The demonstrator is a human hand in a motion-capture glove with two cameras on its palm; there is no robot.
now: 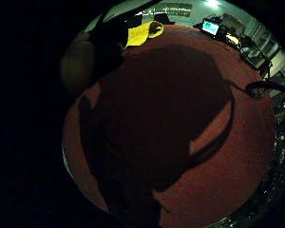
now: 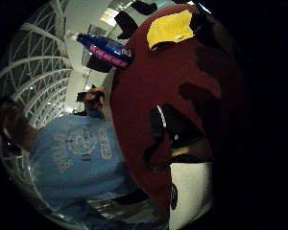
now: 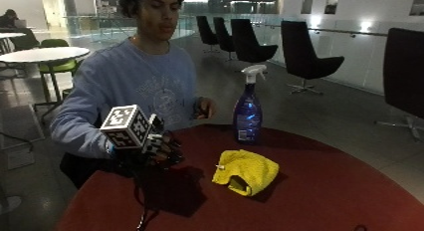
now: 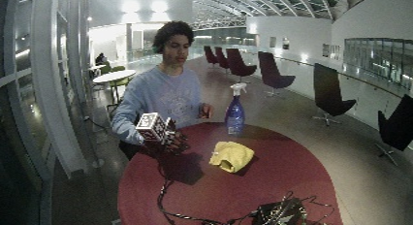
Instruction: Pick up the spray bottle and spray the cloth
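a person in a light blue sweatshirt [image 3: 132, 86] sits at a round dark red table [image 3: 318, 191]. the gloved right hand [image 3: 156, 151] hovers above the table near the edge closest to the person, well apart from the yellow cloth [image 3: 246, 172]. the hand holds nothing; whether its fingers are spread or curled cannot be told, since they are dark against the table and partly hidden. it casts a broad shadow on the table surface below, which fills much of the little finger side palm view.

taking the yellow cloth as the landmark: it lies crumpled in a loose heap near the middle of the table, one fold open toward the camera of the outside view. the spray bottle [image 3: 248, 111] stands upright on the table behind the cloth, toward the table's far edge, near it but not touching. the bottle is blue with a white trigger head and a label low on its body. the person's bare left hand [image 3: 204, 109] is raised at the table's far edge, beside the bottle and apart from it, farther from the cloth than the bottle is.

in the thumb side palm view the cloth [image 2: 170, 28] and the bottle [image 2: 105, 49] both show far from the palm.
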